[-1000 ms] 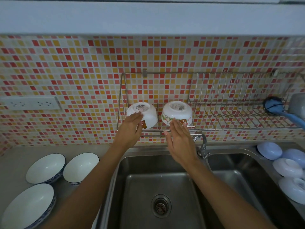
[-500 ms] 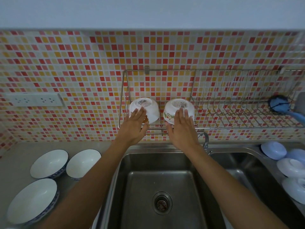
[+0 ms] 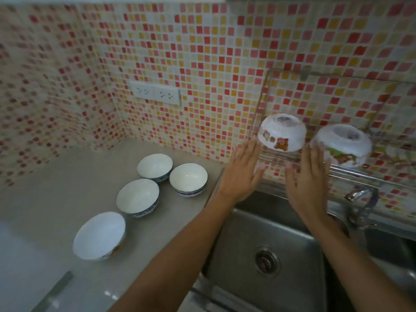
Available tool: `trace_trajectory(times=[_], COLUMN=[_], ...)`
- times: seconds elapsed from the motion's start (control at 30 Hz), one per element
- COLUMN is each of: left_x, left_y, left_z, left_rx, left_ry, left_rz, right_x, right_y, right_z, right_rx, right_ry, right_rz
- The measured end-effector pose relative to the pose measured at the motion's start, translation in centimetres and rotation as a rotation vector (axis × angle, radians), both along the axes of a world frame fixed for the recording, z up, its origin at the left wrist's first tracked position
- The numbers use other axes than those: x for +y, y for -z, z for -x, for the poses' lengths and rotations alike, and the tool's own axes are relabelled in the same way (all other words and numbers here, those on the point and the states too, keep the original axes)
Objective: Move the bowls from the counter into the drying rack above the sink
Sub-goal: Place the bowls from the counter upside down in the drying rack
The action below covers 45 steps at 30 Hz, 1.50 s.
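Observation:
Two white bowls with flower prints rest upside down at the left end of the wire drying rack (image 3: 267,86): a left bowl (image 3: 282,136) and a right bowl (image 3: 342,147). My left hand (image 3: 242,174) hovers flat and open just below and left of the left bowl, apart from it. My right hand (image 3: 308,179) is open with spread fingers just below the right bowl, fingertips near its rim. On the counter (image 3: 67,199) to the left stand several upright white bowls, among them a blue-rimmed one (image 3: 188,179) and a large near one (image 3: 99,235).
The steel sink (image 3: 265,255) lies below my arms, with a drain in its floor. A tap (image 3: 360,197) sticks out at the right under the rack. A white socket strip (image 3: 155,93) is on the mosaic tile wall. The tiled corner closes the counter at the left.
Both hands have come off the two rack bowls and dropped slightly. The view has swung left, bringing the counter bowls and wall corner into sight.

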<state>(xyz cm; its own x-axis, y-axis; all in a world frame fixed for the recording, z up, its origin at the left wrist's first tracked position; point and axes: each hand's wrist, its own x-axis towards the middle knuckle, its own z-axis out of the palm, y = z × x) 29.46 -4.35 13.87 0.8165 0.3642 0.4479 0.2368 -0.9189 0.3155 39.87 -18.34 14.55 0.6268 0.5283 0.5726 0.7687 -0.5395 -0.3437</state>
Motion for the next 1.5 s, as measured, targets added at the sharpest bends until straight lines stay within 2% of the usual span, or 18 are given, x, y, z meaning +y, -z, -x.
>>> trace_trajectory(times=[0.1,0.3,0.5,0.6,0.7,0.87,1.1,1.23,1.33,1.5], left_x=[2.7,9.7,12.5,13.1,13.7,13.9,13.1,13.4,14.2,13.1], left_y=[3.6,8.3,12.4,13.8,14.7,15.2,13.7,10.8,7.8,3.2], left_z=[7.2,23.2,34.8,37.7,39.1,39.7,38.4,34.8,30.6,21.8], left_rx=[0.026,0.105,0.161,0.142,0.089,0.025,-0.346,-0.503,-0.529,-0.565], left_ry=[-0.200,-0.673,-1.106,-1.220,-1.183,-1.085,-1.100,-0.899,-0.616,-0.225], left_rz=[0.117,0.278,0.498,0.660,0.812,0.944,1.196,1.245,1.331,1.593], right_x=[3.4,12.3,18.7,20.6,21.8,23.1,22.8,21.2,19.9,15.9], right_y=[2.5,7.5,12.0,13.5,14.4,15.0,13.7,10.6,8.3,4.3], right_z=[5.4,17.8,27.9,31.0,33.0,34.0,32.4,29.5,26.3,20.1], right_rx=[0.051,0.341,0.755,0.845,0.908,1.035,1.055,1.074,1.031,0.977], right_ry=[-0.244,-0.541,-0.669,-0.637,-0.603,-0.531,-0.586,-0.545,-0.478,-0.336], right_rz=[-0.064,0.129,0.486,0.627,0.636,0.638,0.544,0.386,0.263,0.088])
